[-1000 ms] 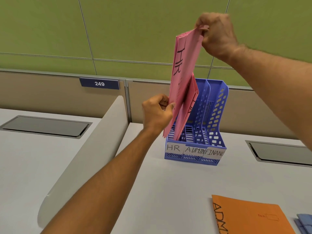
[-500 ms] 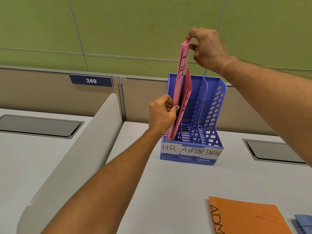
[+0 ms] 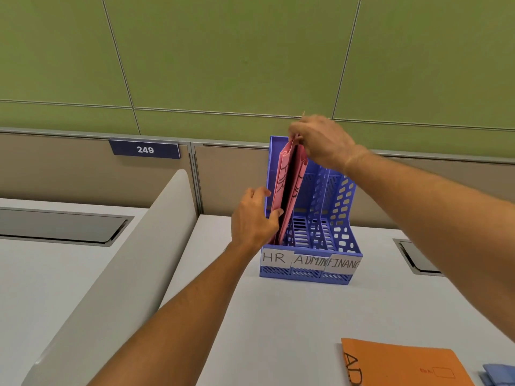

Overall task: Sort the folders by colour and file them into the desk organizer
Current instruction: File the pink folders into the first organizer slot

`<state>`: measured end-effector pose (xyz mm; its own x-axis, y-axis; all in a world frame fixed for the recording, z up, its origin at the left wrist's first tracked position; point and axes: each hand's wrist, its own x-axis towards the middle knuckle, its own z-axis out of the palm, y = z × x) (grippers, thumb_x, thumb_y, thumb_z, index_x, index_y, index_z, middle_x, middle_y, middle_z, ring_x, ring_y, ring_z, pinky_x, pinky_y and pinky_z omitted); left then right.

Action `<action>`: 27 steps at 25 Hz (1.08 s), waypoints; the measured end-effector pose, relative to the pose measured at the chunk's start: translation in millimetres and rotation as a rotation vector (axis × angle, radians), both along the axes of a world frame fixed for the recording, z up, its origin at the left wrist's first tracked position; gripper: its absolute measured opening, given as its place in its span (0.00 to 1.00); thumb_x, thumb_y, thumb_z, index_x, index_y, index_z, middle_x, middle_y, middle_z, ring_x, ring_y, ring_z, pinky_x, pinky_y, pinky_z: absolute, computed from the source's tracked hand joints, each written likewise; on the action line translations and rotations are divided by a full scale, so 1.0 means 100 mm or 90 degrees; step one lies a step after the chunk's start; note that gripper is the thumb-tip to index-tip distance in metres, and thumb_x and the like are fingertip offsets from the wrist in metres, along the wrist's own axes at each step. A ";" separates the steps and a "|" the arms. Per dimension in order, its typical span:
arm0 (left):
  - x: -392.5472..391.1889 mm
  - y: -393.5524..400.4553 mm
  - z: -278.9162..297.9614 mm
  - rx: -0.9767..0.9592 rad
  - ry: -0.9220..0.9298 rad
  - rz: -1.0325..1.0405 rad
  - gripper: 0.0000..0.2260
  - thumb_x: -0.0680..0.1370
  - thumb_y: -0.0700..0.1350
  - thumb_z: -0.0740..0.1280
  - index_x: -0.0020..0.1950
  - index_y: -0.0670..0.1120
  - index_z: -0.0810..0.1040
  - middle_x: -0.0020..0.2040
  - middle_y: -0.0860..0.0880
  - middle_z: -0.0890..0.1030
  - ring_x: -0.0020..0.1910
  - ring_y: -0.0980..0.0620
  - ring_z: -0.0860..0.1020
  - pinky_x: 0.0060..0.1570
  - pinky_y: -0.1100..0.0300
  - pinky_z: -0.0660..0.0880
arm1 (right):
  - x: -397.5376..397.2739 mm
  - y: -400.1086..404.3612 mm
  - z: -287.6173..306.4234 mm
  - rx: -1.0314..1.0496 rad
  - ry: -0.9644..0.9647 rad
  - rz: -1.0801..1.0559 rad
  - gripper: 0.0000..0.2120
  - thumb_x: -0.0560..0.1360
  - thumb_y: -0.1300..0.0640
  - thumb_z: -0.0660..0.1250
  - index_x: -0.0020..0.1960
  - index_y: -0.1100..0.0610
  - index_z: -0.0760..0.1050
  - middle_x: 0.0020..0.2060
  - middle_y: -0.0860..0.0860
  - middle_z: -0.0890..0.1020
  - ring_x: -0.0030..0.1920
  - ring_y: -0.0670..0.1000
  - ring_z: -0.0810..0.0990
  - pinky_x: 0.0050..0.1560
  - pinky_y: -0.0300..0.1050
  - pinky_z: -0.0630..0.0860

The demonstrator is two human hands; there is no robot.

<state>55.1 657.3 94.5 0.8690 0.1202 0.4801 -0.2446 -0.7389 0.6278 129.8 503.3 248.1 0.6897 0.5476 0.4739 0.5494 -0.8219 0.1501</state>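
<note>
I see the pink folders (image 3: 289,188) standing in the HR slot, leftmost compartment of the blue desk organizer (image 3: 342,218). My right hand (image 3: 320,143) pinches their top edge w/ thumb and fingers; left hand (image 3: 253,218) has fingers pressed on the lower front edge. They look light, thin and floppy, so better to hold top and side together. Orange folder (image 3: 404,363) and a blue one (image 3: 500,373) wait on the desk (image 3: 278,330).
</note>
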 end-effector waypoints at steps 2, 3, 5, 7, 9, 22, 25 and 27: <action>-0.01 0.05 0.02 0.064 -0.004 0.018 0.31 0.72 0.56 0.72 0.70 0.47 0.66 0.69 0.43 0.68 0.67 0.45 0.69 0.58 0.50 0.76 | -0.01 0.02 -0.12 0.008 0.024 -0.002 0.07 0.77 0.64 0.66 0.54 0.57 0.76 0.49 0.55 0.79 0.50 0.57 0.76 0.50 0.55 0.77; -0.02 0.07 0.04 0.093 0.003 0.025 0.35 0.72 0.57 0.71 0.74 0.47 0.62 0.73 0.41 0.63 0.71 0.44 0.64 0.62 0.49 0.72 | -0.01 0.02 -0.16 0.015 0.034 -0.002 0.08 0.77 0.63 0.65 0.55 0.56 0.76 0.50 0.55 0.80 0.51 0.56 0.76 0.51 0.55 0.77; -0.05 0.11 0.08 0.137 0.013 0.039 0.40 0.72 0.60 0.69 0.77 0.47 0.56 0.77 0.39 0.57 0.75 0.42 0.58 0.67 0.46 0.66 | -0.01 0.03 -0.19 0.032 0.053 0.001 0.10 0.79 0.61 0.61 0.58 0.57 0.76 0.53 0.55 0.80 0.54 0.56 0.76 0.54 0.53 0.75; -0.08 0.15 0.12 0.164 0.007 0.048 0.42 0.71 0.61 0.68 0.78 0.47 0.53 0.77 0.38 0.54 0.75 0.40 0.57 0.69 0.44 0.63 | -0.05 0.04 -0.19 0.048 0.074 -0.002 0.14 0.81 0.57 0.56 0.63 0.57 0.75 0.58 0.56 0.80 0.58 0.56 0.75 0.58 0.53 0.74; -0.13 0.17 0.15 0.183 0.010 0.049 0.44 0.70 0.62 0.67 0.79 0.48 0.49 0.78 0.38 0.52 0.76 0.39 0.54 0.72 0.43 0.60 | -0.13 0.02 -0.18 0.071 0.088 -0.018 0.18 0.82 0.52 0.54 0.68 0.57 0.71 0.64 0.57 0.77 0.64 0.57 0.73 0.63 0.54 0.71; -0.69 0.10 0.42 0.295 -0.030 0.000 0.47 0.70 0.70 0.57 0.79 0.48 0.41 0.79 0.39 0.44 0.78 0.41 0.45 0.76 0.42 0.46 | -1.31 -0.23 -0.56 0.069 0.040 -0.240 0.44 0.74 0.29 0.51 0.79 0.56 0.47 0.78 0.59 0.49 0.79 0.56 0.47 0.78 0.57 0.47; -0.89 0.01 0.38 0.305 -0.032 -0.032 0.48 0.70 0.70 0.57 0.79 0.47 0.41 0.79 0.39 0.44 0.78 0.41 0.44 0.76 0.43 0.44 | -1.62 -0.33 -0.72 0.073 0.044 -0.277 0.44 0.74 0.29 0.51 0.79 0.56 0.46 0.78 0.59 0.49 0.79 0.57 0.46 0.78 0.58 0.45; -1.00 -0.06 0.32 0.314 -0.027 -0.048 0.48 0.71 0.70 0.58 0.79 0.46 0.40 0.79 0.40 0.43 0.78 0.41 0.43 0.76 0.43 0.44 | -1.81 -0.43 -0.84 0.080 0.057 -0.299 0.44 0.74 0.29 0.51 0.79 0.56 0.46 0.78 0.59 0.49 0.79 0.57 0.46 0.77 0.58 0.45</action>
<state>-45.2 651.0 126.4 0.8452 -0.1923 0.4986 -0.3261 -0.9248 0.1961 -51.3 460.0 164.0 0.8891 0.1102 0.4442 0.1215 -0.9926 0.0030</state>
